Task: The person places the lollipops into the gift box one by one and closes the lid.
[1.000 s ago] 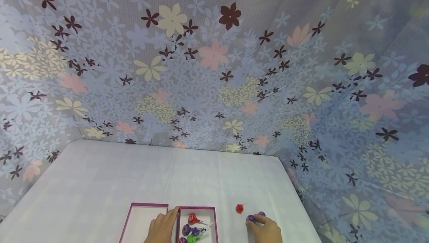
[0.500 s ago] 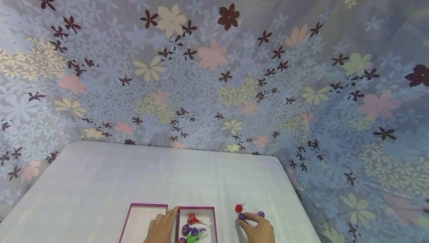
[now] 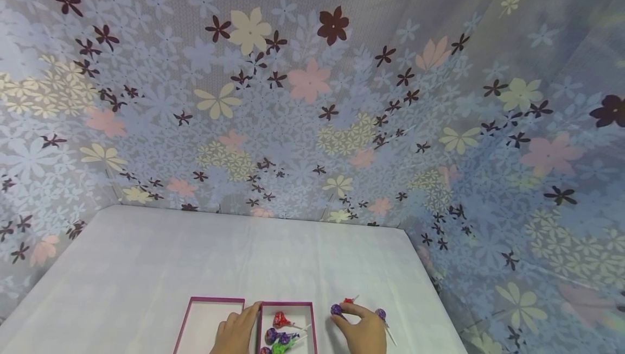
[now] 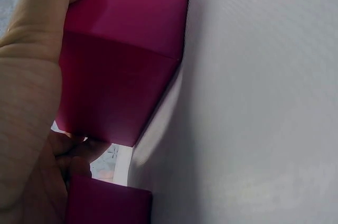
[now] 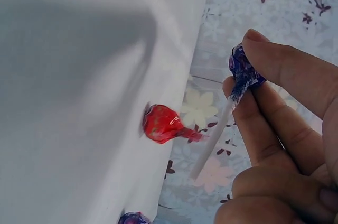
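Observation:
My right hand (image 3: 365, 329) pinches a purple-wrapped lollipop (image 5: 243, 71) by its head between thumb and fingers, raised off the table, its white stick pointing down in the right wrist view. A red lollipop (image 5: 162, 123) lies on the table just behind it, partly covered by the hand in the head view. Another purple lollipop (image 3: 381, 314) lies to the right of the hand. My left hand (image 3: 236, 330) holds the left side of a magenta-rimmed box (image 3: 314, 329), thumb against its outer wall (image 4: 132, 12). Inside are a red lollipop (image 3: 280, 319), purple ones (image 3: 272, 335) and a green one (image 3: 282, 347).
A second magenta-rimmed box (image 3: 192, 316) stands left of the left hand, with a narrow gap between the boxes. White cloth (image 3: 219, 256) covers the table. Flowered fabric (image 3: 312, 126) hangs behind it and along the sides.
My right hand has lifted the purple lollipop and carried it left, past the red one toward the box. The other purple lollipop's stick has come into view. The left hand stays put.

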`<state>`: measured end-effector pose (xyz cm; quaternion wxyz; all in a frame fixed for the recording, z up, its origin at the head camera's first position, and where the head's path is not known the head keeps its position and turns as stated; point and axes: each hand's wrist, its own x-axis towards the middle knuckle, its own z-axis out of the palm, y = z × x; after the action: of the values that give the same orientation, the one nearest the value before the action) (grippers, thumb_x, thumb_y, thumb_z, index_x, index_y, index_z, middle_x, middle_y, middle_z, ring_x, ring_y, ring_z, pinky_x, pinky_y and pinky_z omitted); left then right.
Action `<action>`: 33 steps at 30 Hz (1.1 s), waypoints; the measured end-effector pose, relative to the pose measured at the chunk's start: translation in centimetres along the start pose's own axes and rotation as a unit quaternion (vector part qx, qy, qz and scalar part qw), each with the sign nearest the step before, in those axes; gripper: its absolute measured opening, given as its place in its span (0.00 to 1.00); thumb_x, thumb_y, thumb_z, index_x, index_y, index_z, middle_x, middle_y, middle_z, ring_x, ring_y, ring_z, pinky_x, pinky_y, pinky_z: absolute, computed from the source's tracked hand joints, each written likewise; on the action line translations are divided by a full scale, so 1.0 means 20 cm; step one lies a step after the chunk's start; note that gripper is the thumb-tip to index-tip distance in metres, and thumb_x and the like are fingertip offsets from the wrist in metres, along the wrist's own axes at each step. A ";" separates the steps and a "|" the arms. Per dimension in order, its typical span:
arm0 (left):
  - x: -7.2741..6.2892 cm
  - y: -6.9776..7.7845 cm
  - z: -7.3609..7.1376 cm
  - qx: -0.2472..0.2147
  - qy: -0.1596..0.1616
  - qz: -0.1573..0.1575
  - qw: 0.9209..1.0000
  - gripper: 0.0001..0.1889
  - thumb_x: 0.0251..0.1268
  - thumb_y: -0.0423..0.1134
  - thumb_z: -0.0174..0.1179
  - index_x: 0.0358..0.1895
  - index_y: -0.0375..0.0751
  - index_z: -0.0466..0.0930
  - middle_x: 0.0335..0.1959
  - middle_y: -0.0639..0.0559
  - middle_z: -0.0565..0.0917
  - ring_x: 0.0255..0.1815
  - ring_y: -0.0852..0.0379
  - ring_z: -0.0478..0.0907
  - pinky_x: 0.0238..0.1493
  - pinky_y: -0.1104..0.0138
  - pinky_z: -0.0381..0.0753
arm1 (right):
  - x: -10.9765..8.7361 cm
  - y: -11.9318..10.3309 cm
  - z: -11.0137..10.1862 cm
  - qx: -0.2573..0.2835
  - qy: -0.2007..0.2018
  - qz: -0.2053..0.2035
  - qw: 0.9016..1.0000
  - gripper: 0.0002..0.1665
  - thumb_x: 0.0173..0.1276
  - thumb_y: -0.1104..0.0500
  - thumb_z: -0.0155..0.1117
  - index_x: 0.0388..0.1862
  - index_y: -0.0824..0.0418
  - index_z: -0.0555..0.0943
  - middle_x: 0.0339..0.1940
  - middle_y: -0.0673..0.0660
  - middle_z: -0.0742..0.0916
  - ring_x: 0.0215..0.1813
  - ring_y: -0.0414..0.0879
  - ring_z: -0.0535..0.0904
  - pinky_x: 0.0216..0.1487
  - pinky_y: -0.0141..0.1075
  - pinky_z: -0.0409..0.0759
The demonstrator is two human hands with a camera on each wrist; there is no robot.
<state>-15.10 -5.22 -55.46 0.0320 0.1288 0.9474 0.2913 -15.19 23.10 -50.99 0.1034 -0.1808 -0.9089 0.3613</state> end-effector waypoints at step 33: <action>-0.01 0.01 -0.01 0.011 -0.019 -0.014 1.000 0.64 0.30 0.69 0.77 0.72 0.33 0.64 0.64 0.42 0.76 0.47 0.48 0.68 0.47 0.49 0.67 | -0.07 -0.12 0.01 0.025 -0.014 -0.040 0.999 0.15 0.43 0.52 0.86 0.33 0.46 0.91 0.38 0.49 0.92 0.51 0.56 0.86 0.55 0.56 0.79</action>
<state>-14.97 -5.20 -55.23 0.0526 0.1209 0.9515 0.2778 -14.48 20.85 -49.59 0.1095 -0.1369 -0.9076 0.3816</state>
